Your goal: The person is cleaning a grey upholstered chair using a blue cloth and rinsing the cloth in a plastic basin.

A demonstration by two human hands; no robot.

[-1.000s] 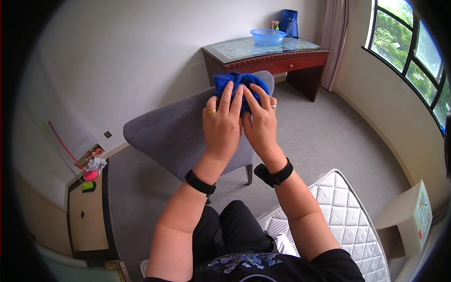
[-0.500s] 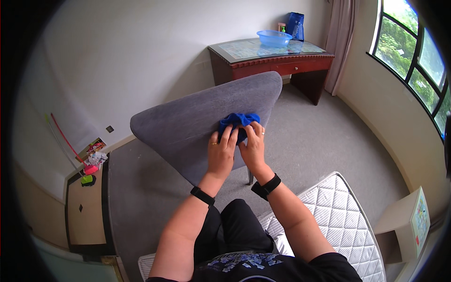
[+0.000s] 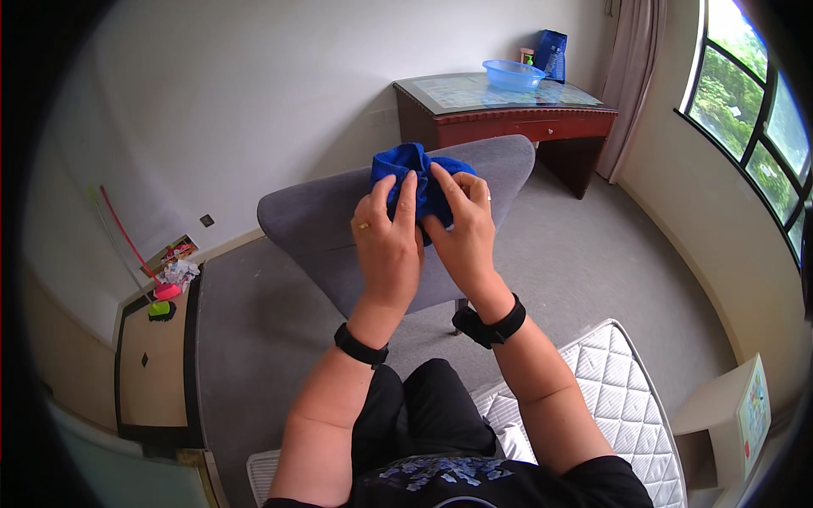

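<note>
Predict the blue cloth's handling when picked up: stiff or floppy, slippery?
The blue cloth is probably floppy: it bunches into loose folds between the left hand and right hand. Likely not very slippery, as its surface looks matte. It seems unlikely to roll, given its crumpled, uneven shape.

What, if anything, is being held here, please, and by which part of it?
A bunched blue cloth: the left grip holds the near left side of its folds, the right grip the near right side.
</note>
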